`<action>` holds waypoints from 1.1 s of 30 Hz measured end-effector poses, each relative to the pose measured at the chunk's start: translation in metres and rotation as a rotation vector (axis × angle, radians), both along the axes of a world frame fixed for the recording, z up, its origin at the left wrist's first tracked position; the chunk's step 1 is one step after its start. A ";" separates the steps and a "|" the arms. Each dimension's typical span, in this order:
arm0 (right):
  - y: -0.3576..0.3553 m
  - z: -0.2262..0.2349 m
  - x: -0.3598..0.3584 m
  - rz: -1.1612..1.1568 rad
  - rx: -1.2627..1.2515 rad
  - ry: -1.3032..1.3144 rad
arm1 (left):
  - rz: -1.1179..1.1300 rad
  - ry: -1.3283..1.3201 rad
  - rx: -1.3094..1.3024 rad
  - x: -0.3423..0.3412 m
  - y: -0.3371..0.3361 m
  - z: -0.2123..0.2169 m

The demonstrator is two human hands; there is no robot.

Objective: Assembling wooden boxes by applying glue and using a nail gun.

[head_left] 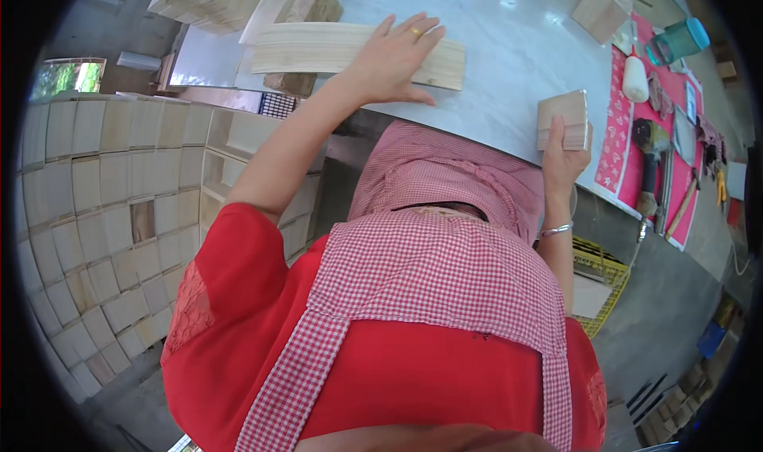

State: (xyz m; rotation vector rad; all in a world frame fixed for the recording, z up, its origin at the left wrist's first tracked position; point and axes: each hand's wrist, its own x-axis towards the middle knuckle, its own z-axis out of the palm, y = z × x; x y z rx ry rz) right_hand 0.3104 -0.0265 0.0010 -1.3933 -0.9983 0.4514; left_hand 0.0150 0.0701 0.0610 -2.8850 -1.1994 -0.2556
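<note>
My left hand (395, 57) lies with fingers spread over the right part of some long, pale wooden boards (310, 45). A wooden block (310, 4) sits behind the boards, and another wooden block (289, 84) shows under their near side. At the table's near edge, my right hand (563, 154) grips a small stack of square wooden pieces (561, 106), its thumb on the near side. The fingers behind the stack are partly hidden. Both hands are over the pale, glossy tabletop (501, 63).
A larger wooden block (602, 7) stands at the far right. Beside it, a pink cloth (616, 146) bears a white squeeze bottle (635, 79), a teal-lidded jar (675, 40), a brush (652, 138) and a hammer (685, 202). Stacked wooden boxes (103, 190) fill the left; a yellow crate (600, 269) is below right.
</note>
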 end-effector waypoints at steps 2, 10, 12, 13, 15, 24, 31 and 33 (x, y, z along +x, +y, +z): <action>-0.005 -0.003 -0.001 0.119 -0.094 -0.031 | -0.009 0.025 0.022 0.013 0.006 -0.006; 0.002 -0.003 -0.037 0.174 -0.053 -0.442 | 0.074 0.123 -0.295 0.050 0.019 -0.002; 0.006 0.000 -0.048 0.153 -0.044 -0.489 | 0.041 0.022 -0.293 0.056 0.012 0.010; 0.008 0.002 -0.052 0.173 -0.080 -0.482 | 0.021 -0.088 -0.294 0.060 0.007 0.019; 0.010 0.004 -0.060 0.213 -0.155 -0.464 | -0.014 -0.187 -0.301 0.069 0.000 0.034; 0.018 0.007 -0.076 0.243 -0.185 -0.477 | -0.198 -0.392 -0.276 0.079 0.002 0.047; 0.020 0.006 -0.078 0.230 -0.188 -0.476 | -0.203 -0.366 -0.261 0.081 0.004 0.044; 0.020 0.006 -0.078 0.232 -0.191 -0.472 | -0.198 -0.365 -0.265 0.081 0.004 0.042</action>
